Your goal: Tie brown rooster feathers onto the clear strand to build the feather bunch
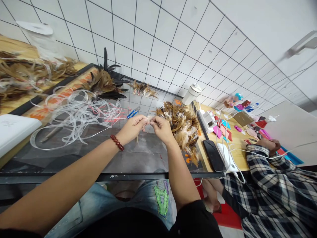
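My left hand (132, 128), with a dark red bead bracelet (117, 142) at its wrist, meets my right hand (162, 127) over the middle of the dark table. Both are closed in a pinch, fingertips almost touching, around a small pale feather (149, 117). Most of it is hidden by the fingers, and a thin brownish wisp shows beneath the left hand. Just beyond the left fingers lie blue-handled thread snips (132, 113). A heap of brown and cream feathers (184, 127) sits right beside my right hand.
Tangled clear plastic strips (79, 112) cover the table's left. Feather bunches stand behind: a dark one (104, 82) and a small one (143, 90). At right are a white tumbler (192, 94), a phone (213, 155), a white power strip (226, 157) and a co-worker in plaid (269, 185).
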`<state>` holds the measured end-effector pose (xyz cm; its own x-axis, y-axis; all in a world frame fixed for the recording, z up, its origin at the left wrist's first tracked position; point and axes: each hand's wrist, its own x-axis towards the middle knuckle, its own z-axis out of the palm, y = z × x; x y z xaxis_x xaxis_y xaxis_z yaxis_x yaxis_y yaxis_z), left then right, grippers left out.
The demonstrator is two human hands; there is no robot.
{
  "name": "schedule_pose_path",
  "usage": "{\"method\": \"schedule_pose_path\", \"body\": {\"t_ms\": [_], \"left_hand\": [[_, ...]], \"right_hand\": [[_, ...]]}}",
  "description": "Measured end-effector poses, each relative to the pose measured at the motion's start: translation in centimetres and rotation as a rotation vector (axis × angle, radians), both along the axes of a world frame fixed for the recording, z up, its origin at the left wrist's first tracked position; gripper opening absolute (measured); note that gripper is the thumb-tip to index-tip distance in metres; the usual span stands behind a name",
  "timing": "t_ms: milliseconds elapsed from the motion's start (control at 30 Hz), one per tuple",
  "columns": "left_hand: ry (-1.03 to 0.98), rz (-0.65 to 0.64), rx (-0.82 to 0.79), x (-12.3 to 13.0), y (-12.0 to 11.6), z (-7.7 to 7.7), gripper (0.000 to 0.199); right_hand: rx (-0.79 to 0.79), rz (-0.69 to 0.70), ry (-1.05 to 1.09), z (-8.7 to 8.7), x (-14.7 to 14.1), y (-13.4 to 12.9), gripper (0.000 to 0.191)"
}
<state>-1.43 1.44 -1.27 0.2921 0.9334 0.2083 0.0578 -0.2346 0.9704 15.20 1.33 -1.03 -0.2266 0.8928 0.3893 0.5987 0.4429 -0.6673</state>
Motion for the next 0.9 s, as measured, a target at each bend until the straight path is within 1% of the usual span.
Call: {"method": "schedule_pose_path", "body": {"t_ms": [33, 100, 167, 200, 267, 333, 367, 433, 533, 567, 600, 633, 667, 733, 800, 833, 900], "left_hand": [[0.027, 0.077, 0.003, -0.1, 0.1, 0.0, 0.024], [0.158, 0.215, 0.063, -0.3, 0.3, -0.2, 0.022], [0.312, 0.278, 0.182, -0.5, 0.4, -0.3, 0.019], [0.369, 0.268, 0.248, -0.5, 0.3, -0.4, 0.018], [0.43, 0.178, 0.351, -0.5, 0.2, -0.4, 0.018], [0.428, 0.06, 0.391, -0.4, -0.1, -0.4, 0.019], [0.412, 0.005, 0.38, -0.3, -0.3, -0.3, 0.02], [0.361, -0.076, 0.29, -0.2, -0.5, 0.0, 0.023], [0.23, -0.176, 0.076, -0.1, -0.7, 0.3, 0.026], [0.178, -0.213, 0.008, -0.1, -0.6, 0.3, 0.026], [0.131, -0.245, -0.055, -0.1, -0.6, 0.3, 0.025], [0.093, -0.258, -0.111, -0.1, -0.5, 0.2, 0.024], [0.06, -0.238, -0.162, 0.0, -0.4, 0.2, 0.022], [-0.03, -0.111, -0.25, 0.0, -0.2, 0.1, 0.02], [-0.194, 0.015, -0.334, 0.0, 0.1, 0.2, 0.018], [-0.293, 0.039, -0.383, 0.0, 0.2, 0.3, 0.019], [-0.464, 0.009, -0.496, -0.2, 0.3, 0.6, 0.023]], "right_hand": [[0.003, 0.016, -0.031, 0.1, -0.2, -0.2, 0.012], [-0.01, 0.101, -0.069, 0.3, -0.5, -0.6, 0.013], [-0.024, 0.182, -0.065, 0.6, -0.8, -1.1, 0.015], [-0.022, 0.199, -0.045, 0.8, -0.9, -1.2, 0.016], [0.006, 0.167, 0.023, 1.0, -0.9, -1.3, 0.017], [0.033, 0.084, 0.109, 1.1, -0.6, -1.0, 0.019], [0.02, 0.046, 0.158, 1.0, -0.4, -0.7, 0.021], [-0.075, 0.016, 0.265, 0.6, -0.1, -0.1, 0.026], [-0.286, 0.069, 0.399, 0.0, 0.0, 0.7, 0.035], [-0.324, 0.09, 0.429, -0.1, -0.1, 0.8, 0.036], [-0.331, 0.105, 0.454, -0.1, -0.1, 0.8, 0.037], [-0.306, 0.11, 0.475, 0.0, -0.1, 0.8, 0.036], [-0.255, 0.106, 0.489, 0.1, -0.1, 0.7, 0.035], [-0.134, 0.087, 0.453, 0.6, 0.0, 0.4, 0.031], [-0.049, 0.063, 0.313, 0.9, 0.1, 0.0, 0.025], [-0.023, 0.045, 0.206, 0.9, 0.1, -0.1, 0.02], [0.008, -0.001, -0.027, 0.8, 0.0, -0.4, 0.012]]}}
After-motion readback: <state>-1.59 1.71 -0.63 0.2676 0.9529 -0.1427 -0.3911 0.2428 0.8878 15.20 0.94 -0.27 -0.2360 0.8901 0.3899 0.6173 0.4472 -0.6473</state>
